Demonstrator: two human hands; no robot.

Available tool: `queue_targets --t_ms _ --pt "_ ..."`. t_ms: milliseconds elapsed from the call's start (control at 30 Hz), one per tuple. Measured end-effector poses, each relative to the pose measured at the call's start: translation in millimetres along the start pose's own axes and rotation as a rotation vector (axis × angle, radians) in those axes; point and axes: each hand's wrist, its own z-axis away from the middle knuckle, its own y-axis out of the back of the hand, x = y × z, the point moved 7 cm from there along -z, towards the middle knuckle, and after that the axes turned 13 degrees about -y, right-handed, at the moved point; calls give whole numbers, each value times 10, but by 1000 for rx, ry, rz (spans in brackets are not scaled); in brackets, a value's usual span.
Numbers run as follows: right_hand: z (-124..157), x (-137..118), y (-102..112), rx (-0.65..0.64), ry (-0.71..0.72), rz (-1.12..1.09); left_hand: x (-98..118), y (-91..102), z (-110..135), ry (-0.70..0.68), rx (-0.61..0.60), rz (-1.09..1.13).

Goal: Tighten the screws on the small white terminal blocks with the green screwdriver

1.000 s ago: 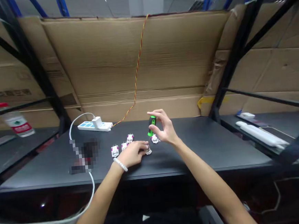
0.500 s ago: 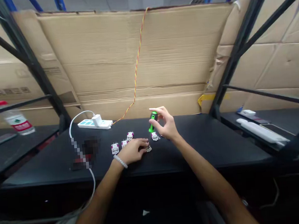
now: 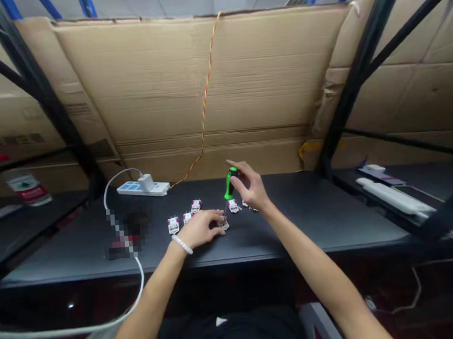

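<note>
Two hands work at the middle of the black tabletop. Your right hand holds a screwdriver with a green-and-black handle, the fingers closed narrow around its grip. The tool's long axis stands nearly upright, leaning slightly, with the thin shaft pointing down toward a small white module lying on the tabletop just below it; whether the tip touches is too small to tell. Your left hand lies low in front, the fingers curved onto that module. Other small white modules sit close by in a loose row to the left, and a further module lies just behind the shaft. The tabletop's front edge runs just below your left wrist, and a wide open stretch lies to the right of your right hand. Farther left is a white power strip with a charger plugged in, near the cardboard sheet along the back edge.
</note>
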Motion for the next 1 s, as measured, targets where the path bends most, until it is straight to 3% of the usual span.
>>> queue_targets --t_ms 133,333,500,767,1000 --pt "26 -26 -66 -114 29 -80 -2 -12 -5 -7 -4 -10" --pt "54 -48 -63 -23 36 37 -12 21 17 -12 27 -63" --pt "67 -54 -133 -129 32 -57 -50 68 35 16 36 -124" --pt "47 -37 -71 70 23 112 -2 34 39 2 33 -115" --pt "79 -5 -125 -6 23 21 -6 1 27 -15 17 -61"
